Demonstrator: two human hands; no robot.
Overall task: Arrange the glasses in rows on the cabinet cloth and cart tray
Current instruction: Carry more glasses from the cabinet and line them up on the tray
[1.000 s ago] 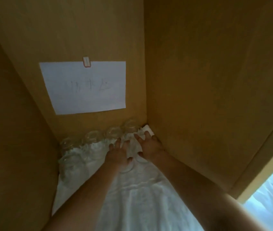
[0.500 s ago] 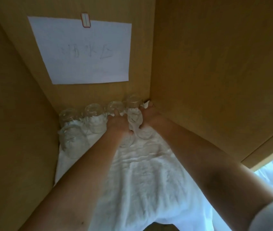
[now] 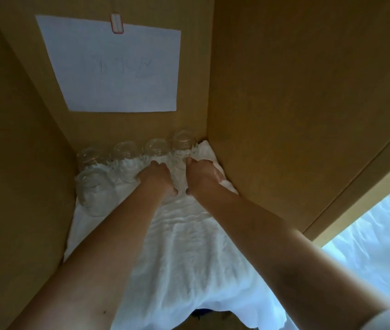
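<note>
White cloth (image 3: 189, 246) (rumpled) carries clear glasses (image 3: 94, 189).

Single view, from a wide-angle camera worn on the head. It looks forward and steeply down into a wooden cabinet (image 3: 308, 91) through its open front. Both forearms enter at the lower edge, close to the lens, and run away over the cloth (image 3: 189, 258) to the left hand (image 3: 158, 178) and right hand (image 3: 203, 175), small at the far corner. The back wall's paper sheet (image 3: 117, 67) fills the upper left.
</note>
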